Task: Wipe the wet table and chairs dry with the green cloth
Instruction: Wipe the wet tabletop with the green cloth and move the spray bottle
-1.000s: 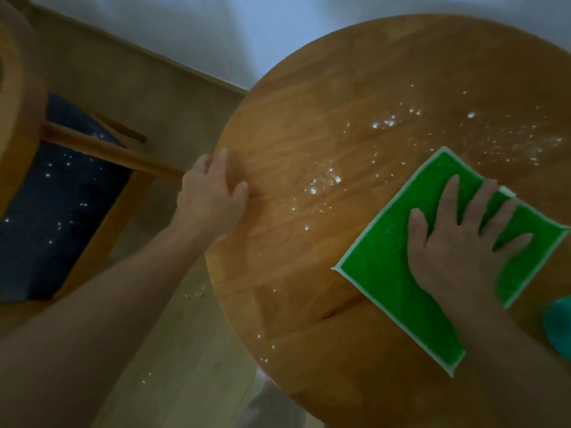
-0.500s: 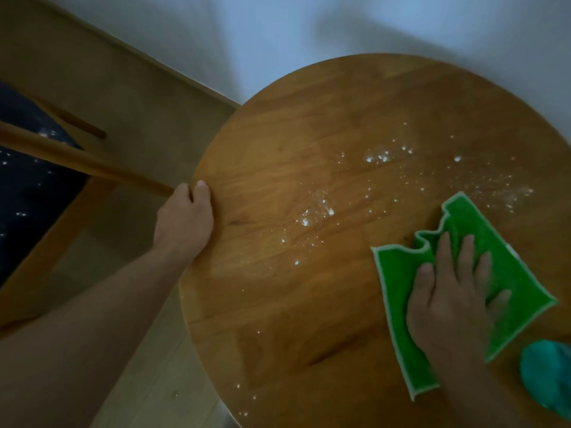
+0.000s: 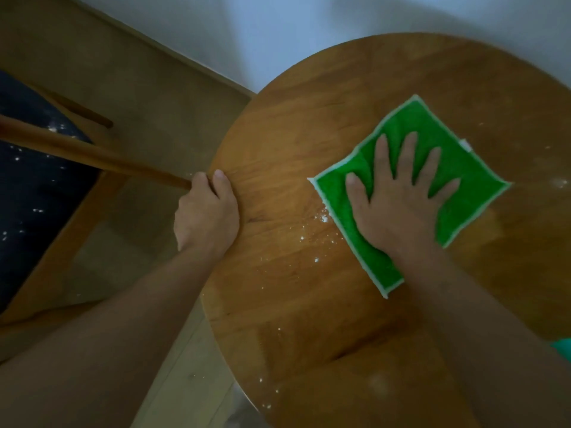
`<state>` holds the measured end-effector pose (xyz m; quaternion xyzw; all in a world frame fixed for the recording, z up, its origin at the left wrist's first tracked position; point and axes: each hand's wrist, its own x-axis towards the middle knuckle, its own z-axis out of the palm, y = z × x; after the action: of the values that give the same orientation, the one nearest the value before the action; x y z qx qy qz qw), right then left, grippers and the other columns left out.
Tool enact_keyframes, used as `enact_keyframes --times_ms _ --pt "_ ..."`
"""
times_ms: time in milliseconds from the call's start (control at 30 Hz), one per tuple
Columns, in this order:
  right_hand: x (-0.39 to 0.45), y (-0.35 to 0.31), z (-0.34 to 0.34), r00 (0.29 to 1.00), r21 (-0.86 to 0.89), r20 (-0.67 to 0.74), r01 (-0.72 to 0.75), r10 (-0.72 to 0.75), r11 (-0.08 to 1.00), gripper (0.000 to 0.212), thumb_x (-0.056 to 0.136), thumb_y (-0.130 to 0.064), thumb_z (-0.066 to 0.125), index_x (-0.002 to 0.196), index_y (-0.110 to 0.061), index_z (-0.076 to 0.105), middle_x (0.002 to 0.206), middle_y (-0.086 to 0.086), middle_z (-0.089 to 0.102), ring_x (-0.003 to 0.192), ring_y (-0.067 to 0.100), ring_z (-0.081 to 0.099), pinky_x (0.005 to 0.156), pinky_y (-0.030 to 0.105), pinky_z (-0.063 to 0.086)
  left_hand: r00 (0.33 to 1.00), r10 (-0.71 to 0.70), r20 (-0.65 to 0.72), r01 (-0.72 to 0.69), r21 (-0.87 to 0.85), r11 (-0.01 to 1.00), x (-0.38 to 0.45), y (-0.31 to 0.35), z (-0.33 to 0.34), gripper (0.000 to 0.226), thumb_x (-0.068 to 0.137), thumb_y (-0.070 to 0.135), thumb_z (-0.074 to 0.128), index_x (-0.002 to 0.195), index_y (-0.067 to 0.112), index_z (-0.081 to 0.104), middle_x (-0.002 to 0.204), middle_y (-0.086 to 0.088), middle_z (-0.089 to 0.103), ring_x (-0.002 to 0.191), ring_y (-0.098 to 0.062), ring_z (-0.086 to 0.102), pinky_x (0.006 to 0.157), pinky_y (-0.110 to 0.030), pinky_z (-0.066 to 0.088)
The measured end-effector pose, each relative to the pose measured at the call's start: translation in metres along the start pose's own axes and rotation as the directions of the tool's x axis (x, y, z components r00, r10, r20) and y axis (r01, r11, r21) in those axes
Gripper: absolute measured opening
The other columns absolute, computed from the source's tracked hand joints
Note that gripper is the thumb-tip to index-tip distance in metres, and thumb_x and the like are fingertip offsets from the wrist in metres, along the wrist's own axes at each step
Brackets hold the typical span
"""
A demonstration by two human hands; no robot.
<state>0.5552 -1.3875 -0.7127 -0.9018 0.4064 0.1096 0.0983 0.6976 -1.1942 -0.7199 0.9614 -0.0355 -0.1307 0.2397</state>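
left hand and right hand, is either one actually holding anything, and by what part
The left hand grips the round table by its left rim. The right hand holds nothing: its spread fingers press flat on the middle of the green cloth.

The single head view looks steeply down from close above the round table (image 3: 309,304), facing its far edge and the wall (image 3: 278,32) beyond, with a chair (image 3: 46,186) low at left.
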Motion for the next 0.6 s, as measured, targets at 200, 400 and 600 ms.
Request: enact_keyframes --times_ms 200,400,600 --pt "-0.088 -0.053 0.028 0.844 -0.075 0.059 0.536 -0.533 0.841 0.072 0.091 -0.065 0.024 0.153 -0.030 0.016 0.162 0.009 0.007 0.145 0.043 0.003 0.107 0.072 0.004 1.000 -0.016 -0.013 0.016 0.023 1.000 0.001 0.001 0.000 0.053 0.093 0.056 0.019 0.098 0.015 0.052 0.098 -0.016 0.061 0.091 -0.038 0.057 0.078 -0.045 0.043" --pt "-0.078 -0.011 0.027 0.757 -0.064 0.019 0.653 -0.653 0.755 0.059 0.096 -0.058 0.023 0.150 -0.036 0.015 0.160 -0.005 0.012 0.146 0.029 0.014 0.112 0.063 0.008 1.000 -0.012 -0.023 0.012 0.019 1.000 0.000 0.002 0.001 0.053 0.094 0.055 0.019 0.099 0.014 0.052 0.095 -0.015 0.061 0.088 -0.037 0.058 0.079 -0.048 0.048" --pt "0.064 0.029 -0.013 0.996 -0.004 -0.071 0.048 -0.049 0.999 0.067 0.093 -0.062 0.009 0.153 -0.034 0.003 0.163 0.000 -0.004 0.147 0.035 -0.005 0.111 0.068 -0.001 0.999 -0.034 -0.035 0.034 0.020 0.999 0.002 0.001 0.003 0.051 0.095 0.053 0.020 0.099 0.014 0.053 0.090 -0.009 0.059 0.084 -0.032 0.056 0.075 -0.043 0.046"
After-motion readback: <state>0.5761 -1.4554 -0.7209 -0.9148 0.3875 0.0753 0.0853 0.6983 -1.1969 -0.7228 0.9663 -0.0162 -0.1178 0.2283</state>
